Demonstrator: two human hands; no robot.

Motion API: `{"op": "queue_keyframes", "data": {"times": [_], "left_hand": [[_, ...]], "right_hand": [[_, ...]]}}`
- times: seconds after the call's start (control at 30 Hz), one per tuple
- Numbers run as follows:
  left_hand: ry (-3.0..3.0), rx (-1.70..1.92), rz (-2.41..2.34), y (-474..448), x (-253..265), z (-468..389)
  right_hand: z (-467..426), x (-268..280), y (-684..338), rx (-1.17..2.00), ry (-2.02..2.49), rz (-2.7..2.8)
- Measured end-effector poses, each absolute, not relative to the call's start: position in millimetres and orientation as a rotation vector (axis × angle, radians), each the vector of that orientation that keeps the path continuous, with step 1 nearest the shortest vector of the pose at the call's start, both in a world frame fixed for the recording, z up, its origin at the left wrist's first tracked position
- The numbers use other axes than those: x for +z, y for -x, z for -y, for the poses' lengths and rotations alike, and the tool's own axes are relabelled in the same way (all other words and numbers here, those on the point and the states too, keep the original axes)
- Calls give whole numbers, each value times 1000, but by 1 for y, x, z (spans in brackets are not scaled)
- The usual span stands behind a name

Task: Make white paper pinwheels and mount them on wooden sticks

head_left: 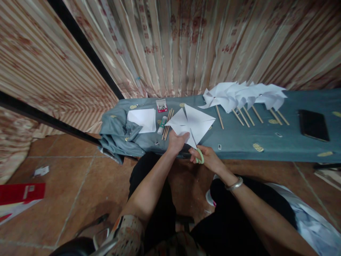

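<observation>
A square sheet of white paper (198,122) with slits running in from its corners is gripped at its near left edge by my left hand (177,141). My right hand (209,158) is closed around the pale green handles of a pair of scissors (199,156). The scissors sit at the paper's near corner, where a slit runs toward the middle; their blades are mostly hidden. Left of the paper lie several wooden sticks (167,124), a glue stick (162,125) and a small red-and-white box of metal pins (161,106).
A stack of white paper (142,120) lies at the left of the cloth-covered table (239,151). Several paper pinwheels (239,94) on sticks overlap along the back right. A dark phone or tablet (313,124) rests farther right. Curtains (173,46) hang behind.
</observation>
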State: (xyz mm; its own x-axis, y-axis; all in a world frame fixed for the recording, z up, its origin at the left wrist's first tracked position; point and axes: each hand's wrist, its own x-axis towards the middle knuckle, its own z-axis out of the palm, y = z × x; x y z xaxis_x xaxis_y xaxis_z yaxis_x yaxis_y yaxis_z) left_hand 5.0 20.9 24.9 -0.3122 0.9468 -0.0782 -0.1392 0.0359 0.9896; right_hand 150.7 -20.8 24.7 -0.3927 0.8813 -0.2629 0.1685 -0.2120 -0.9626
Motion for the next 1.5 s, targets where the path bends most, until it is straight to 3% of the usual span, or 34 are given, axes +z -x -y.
{"op": "queue_keyframes", "data": {"times": [1.5], "left_hand": [[-916,1416,-1380,-5,28,-18]], "right_hand": [[20,25,-150,1648,1282,1483]]}}
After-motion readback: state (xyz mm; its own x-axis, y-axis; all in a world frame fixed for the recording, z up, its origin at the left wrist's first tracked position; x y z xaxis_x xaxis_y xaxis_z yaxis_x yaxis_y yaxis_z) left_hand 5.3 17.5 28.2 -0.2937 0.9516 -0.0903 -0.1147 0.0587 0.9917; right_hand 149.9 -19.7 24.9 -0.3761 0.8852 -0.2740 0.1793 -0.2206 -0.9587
